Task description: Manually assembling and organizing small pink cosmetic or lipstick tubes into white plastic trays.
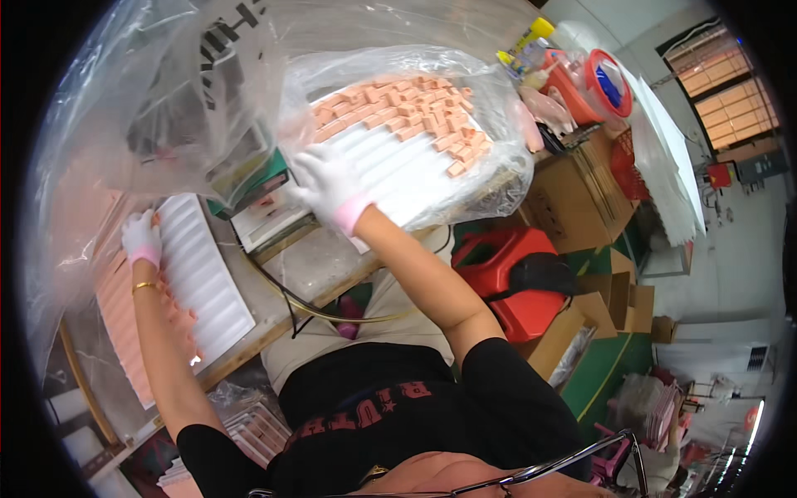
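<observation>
One grey tabletop (pixel 290 266) runs beneath both hands, its wooden front edge slanting on the near side of them, toward the body. Clear plastic sheeting (pixel 158 83) hangs just beyond the left hand and along its outer side, so the room there is tight. Under and beyond the right hand, a white ridged tray (pixel 390 170) lies in crumpled clear plastic; bare ridges stretch from that hand to the blocks, and the plastic bunches around the tray's far and right edges. A second ridged tray (pixel 203 274) lies just right of the left hand, its near corner close to the tabletop's front edge. Packed peach rows (pixel 124 315) spread beneath the left forearm, their ragged right edge bordering the white ridges. A red container (pixel 515 274) with a black band stands off the tabletop, right of the right forearm. Between the hands sits a green-edged device (pixel 249 187), partly behind the plastic. The hands, both in white gloves, are well apart. The right hand (pixel 328 187) is loosely spread, palm down over the tray's near-left corner. The left hand (pixel 141 236) is bent at the peach rows' far end; whether it grips a piece, I cannot tell. Small peach blocks (pixel 415 108) lie loosely grouped beyond the right hand.
</observation>
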Action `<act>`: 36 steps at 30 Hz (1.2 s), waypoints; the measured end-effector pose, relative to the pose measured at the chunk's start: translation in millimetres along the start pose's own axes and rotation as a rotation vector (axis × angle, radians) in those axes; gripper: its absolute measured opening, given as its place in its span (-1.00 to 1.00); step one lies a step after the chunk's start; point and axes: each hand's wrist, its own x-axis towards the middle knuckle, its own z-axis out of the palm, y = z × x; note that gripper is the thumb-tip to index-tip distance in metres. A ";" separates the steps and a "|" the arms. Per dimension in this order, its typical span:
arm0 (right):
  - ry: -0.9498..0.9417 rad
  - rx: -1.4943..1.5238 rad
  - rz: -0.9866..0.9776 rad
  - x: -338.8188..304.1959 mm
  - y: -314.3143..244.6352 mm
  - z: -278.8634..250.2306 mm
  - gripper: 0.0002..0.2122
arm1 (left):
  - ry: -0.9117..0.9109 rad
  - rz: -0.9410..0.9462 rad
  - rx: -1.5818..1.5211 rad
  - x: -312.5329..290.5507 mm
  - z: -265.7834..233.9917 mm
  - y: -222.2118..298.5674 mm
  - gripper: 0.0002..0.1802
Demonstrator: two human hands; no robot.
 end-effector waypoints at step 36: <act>0.199 0.210 0.463 -72.7 42.1 -134.4 -0.81 | 0.273 -0.069 -0.327 -8.1 1.9 6.5 -0.64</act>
